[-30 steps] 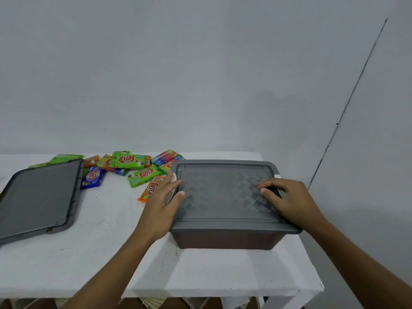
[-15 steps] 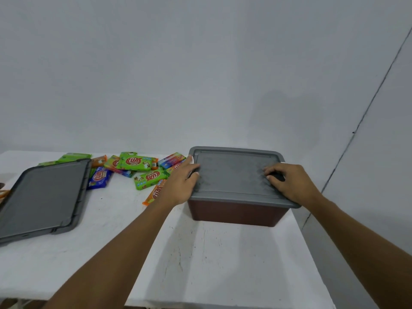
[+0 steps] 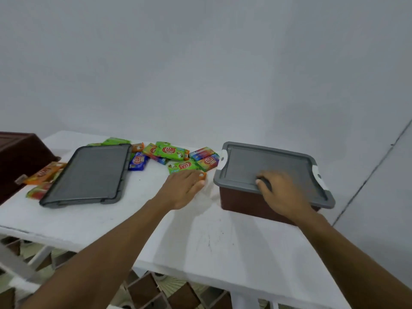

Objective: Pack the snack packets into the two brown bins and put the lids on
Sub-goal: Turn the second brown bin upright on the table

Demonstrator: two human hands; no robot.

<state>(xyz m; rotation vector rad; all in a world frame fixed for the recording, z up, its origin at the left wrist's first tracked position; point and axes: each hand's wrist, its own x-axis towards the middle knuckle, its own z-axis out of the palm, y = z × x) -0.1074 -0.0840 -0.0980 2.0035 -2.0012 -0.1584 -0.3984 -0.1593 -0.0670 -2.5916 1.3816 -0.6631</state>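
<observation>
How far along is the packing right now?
Done: one brown bin wears its lid, right hand resting on it. In hand: left hand reaches the loose snack packets, nothing gripped. Left: those packets, the second bin at far left, and the spare lid flat on the table.

You have one head-worn view, looking forward and down across the white table point(image 3: 200, 237) from its near edge, close above both forearms, with the plain wall filling the upper half.
</observation>
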